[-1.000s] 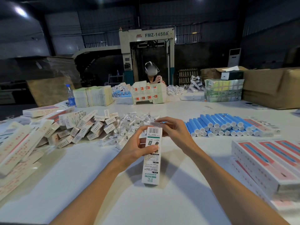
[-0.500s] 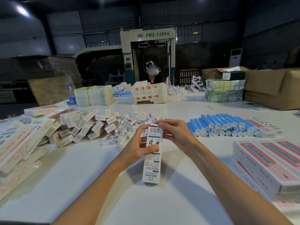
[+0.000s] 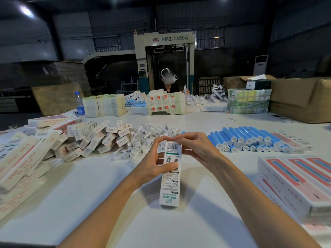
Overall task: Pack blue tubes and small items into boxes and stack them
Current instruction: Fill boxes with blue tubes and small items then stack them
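Observation:
A long white box [image 3: 170, 183] with a barcode and green print stands on end on the white table [image 3: 100, 203]. My left hand [image 3: 157, 161] grips its upper part, thumb across the front. At the box's top end, the fingers of my right hand [image 3: 195, 145] are curled over it and meet my left fingertips. Blue tubes [image 3: 249, 138] lie stacked to the right. A heap of small clear-wrapped items [image 3: 143, 138] lies behind the box, with small white cartons [image 3: 100, 138] to its left. Closed boxes [image 3: 295, 181] are stacked at the right.
Flat white and red boxes [image 3: 19, 158] pile up at the left. Across the table a person [image 3: 168, 81] works behind printed cartons [image 3: 164, 104]. A water bottle [image 3: 79, 104], carton stacks [image 3: 103, 105], bundled packs [image 3: 249, 101] and a brown cardboard box [image 3: 300, 99] line the far edge.
My right hand's fingers have closed in over the box's top end and now meet my left fingertips. The box stays upright in the same spot.

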The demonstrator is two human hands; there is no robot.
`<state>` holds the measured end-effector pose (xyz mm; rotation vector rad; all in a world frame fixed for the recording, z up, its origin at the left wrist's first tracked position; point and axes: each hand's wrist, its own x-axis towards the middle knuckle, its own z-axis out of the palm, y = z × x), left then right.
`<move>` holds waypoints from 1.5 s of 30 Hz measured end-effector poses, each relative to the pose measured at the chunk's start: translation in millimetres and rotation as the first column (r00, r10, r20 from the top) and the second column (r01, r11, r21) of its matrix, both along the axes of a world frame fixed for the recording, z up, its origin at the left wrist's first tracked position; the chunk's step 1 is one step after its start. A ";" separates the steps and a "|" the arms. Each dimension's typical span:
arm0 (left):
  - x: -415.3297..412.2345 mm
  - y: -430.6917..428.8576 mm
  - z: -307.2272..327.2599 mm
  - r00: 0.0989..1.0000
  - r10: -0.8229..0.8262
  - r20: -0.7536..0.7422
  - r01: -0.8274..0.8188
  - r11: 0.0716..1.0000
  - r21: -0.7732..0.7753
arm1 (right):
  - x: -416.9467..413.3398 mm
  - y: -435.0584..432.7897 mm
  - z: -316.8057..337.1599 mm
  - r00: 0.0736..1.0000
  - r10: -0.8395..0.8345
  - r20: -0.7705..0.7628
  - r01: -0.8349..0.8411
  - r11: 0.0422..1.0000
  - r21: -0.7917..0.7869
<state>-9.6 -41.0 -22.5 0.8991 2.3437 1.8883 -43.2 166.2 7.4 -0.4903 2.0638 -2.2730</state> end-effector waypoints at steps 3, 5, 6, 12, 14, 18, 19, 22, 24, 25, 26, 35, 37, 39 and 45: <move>-0.5 -0.8 -0.5 1.000 0.005 -0.004 -0.005 1.000 0.010 | 2.1 -3.2 -0.4 0.999 -0.002 -0.043 0.003 1.000 0.017; -2.2 -1.9 -0.5 1.000 0.022 -0.008 -0.022 0.999 0.044 | 3.4 -6.0 -1.6 0.997 0.036 -0.067 -0.036 0.999 -0.001; -3.3 -2.2 -0.4 0.999 0.037 -0.007 -0.036 0.997 0.061 | 4.0 -7.9 -2.6 0.996 0.058 -0.072 -0.059 0.998 -0.011; -8.9 -5.9 -3.2 0.996 0.087 0.003 -0.087 0.988 0.131 | 3.8 -26.4 -16.3 0.982 -0.082 -0.171 0.080 0.997 -0.017; -10.5 -5.9 -4.7 0.997 0.081 -0.002 -0.080 0.987 0.140 | 3.7 -27.1 -17.6 0.974 -0.113 -0.197 0.115 0.993 -0.001; -13.7 -5.4 -8.3 0.997 0.077 -0.008 -0.075 0.987 0.142 | 5.3 -24.5 -16.9 0.959 -0.135 -0.250 0.151 0.988 0.044; -14.2 -5.2 -8.8 0.997 0.078 -0.010 -0.076 0.987 0.140 | 5.9 -24.4 -17.3 0.955 -0.138 -0.261 0.156 0.986 0.050; -14.2 -5.8 -10.0 0.997 0.082 -0.016 -0.079 0.987 0.140 | 6.4 -25.0 -16.4 0.951 -0.154 -0.268 0.174 0.983 0.053; -14.4 -6.5 -10.2 0.996 0.085 -0.024 -0.081 0.988 0.134 | 6.4 -25.5 -15.6 0.948 -0.165 -0.271 0.184 0.982 0.048; -14.3 -6.7 -10.3 0.996 0.087 -0.024 -0.083 0.988 0.130 | 6.5 -26.0 -15.4 0.948 -0.170 -0.269 0.189 0.981 0.047; -14.5 -6.7 -10.6 0.996 0.087 -0.023 -0.084 0.988 0.128 | 6.2 -26.2 -16.1 0.948 -0.174 -0.268 0.194 0.980 0.049; -11.8 -0.1 -6.0 0.989 0.149 -0.002 -0.143 0.952 0.270 | 23.3 -30.7 -9.4 0.999 -0.031 0.028 0.030 0.999 0.024; -11.1 2.6 -3.5 0.986 0.162 0.030 -0.164 0.941 0.296 | 33.3 -24.6 -4.0 0.996 0.018 0.091 -0.033 0.985 0.167; -9.1 7.0 2.5 0.990 0.138 0.043 -0.144 0.942 0.303 | 43.6 -15.5 -2.5 0.986 0.086 0.139 -0.111 0.978 0.179; 8.0 43.5 10.5 1.000 0.022 -0.002 -0.020 0.947 0.321 | 87.6 26.7 -0.2 0.999 0.048 0.008 -0.049 0.992 0.118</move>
